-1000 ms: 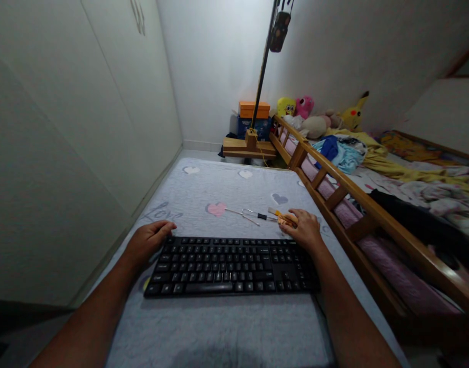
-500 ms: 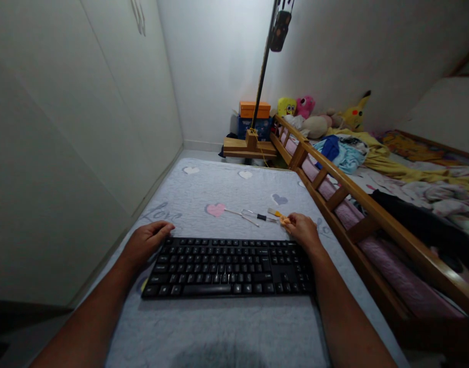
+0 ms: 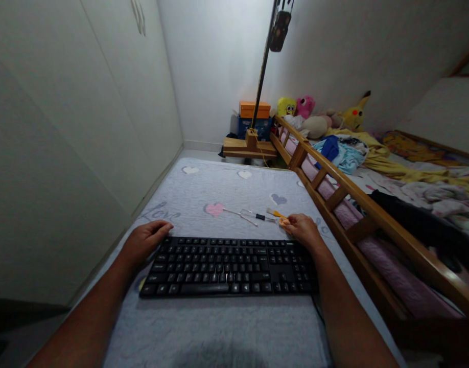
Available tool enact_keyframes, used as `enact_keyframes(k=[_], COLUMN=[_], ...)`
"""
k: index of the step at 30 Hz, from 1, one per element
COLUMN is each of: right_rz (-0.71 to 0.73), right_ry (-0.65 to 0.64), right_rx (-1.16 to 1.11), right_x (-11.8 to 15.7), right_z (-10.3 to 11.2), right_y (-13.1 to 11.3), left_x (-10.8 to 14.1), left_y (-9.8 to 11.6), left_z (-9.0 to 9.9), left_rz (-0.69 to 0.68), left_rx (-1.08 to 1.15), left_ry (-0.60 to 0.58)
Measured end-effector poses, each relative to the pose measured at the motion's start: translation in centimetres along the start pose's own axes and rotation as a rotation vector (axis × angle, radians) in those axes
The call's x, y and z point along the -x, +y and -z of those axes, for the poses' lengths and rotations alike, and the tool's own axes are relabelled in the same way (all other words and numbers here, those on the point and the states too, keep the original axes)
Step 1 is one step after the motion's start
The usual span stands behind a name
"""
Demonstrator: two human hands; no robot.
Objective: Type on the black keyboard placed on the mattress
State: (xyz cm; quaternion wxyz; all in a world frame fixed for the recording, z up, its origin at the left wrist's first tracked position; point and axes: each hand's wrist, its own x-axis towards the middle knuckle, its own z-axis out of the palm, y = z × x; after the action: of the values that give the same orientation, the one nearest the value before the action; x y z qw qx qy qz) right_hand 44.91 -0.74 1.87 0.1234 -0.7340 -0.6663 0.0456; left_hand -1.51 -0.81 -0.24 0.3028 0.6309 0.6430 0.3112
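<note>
A black keyboard (image 3: 227, 268) lies flat on the light quilted cover (image 3: 219, 327). My left hand (image 3: 148, 240) rests at its upper left corner, fingers together; whatever they may hold is hidden. Beyond the upper right corner, my right hand (image 3: 301, 229) pinches an orange cloth (image 3: 285, 224). Just left of the cloth lie a small brush (image 3: 275, 212) with a yellow handle, a wire tool with a black grip (image 3: 260, 217) and thin white swabs (image 3: 240, 214).
A wooden bed rail (image 3: 349, 186) runs along the right side, with bedding and plush toys behind it. White cabinet doors (image 3: 85, 128) stand at the left. A wooden stand (image 3: 250, 147) with a dark pole is beyond the far edge.
The keyboard has shifted very slightly left in the view. Both hands are nearly where they were, the right one still on the orange cloth.
</note>
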Motion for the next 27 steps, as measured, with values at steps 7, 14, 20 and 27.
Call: enact_keyframes(k=[7,14,20,27], right_rz=[0.013,0.005,0.040,0.045], right_ry=[0.096,0.192,0.243,0.043], right_rx=[-0.250,-0.339,-0.263,-0.189], right_x=[1.5,3.7,3.5,1.5], right_z=[1.0,0.9,0.7,-0.2], right_y=[1.4,3.9,2.7,1.2], left_x=[-0.1,-0.1,0.0,0.2], left_y=[-0.1,0.1,0.0,0.6], left_z=[0.0,0.1,0.1,0.1], left_rz=[0.014,0.032,0.065,0.052], left_rx=[-0.028,-0.043,-0.073,-0.081], left_ry=[0.021,-0.003,0.025,0.050])
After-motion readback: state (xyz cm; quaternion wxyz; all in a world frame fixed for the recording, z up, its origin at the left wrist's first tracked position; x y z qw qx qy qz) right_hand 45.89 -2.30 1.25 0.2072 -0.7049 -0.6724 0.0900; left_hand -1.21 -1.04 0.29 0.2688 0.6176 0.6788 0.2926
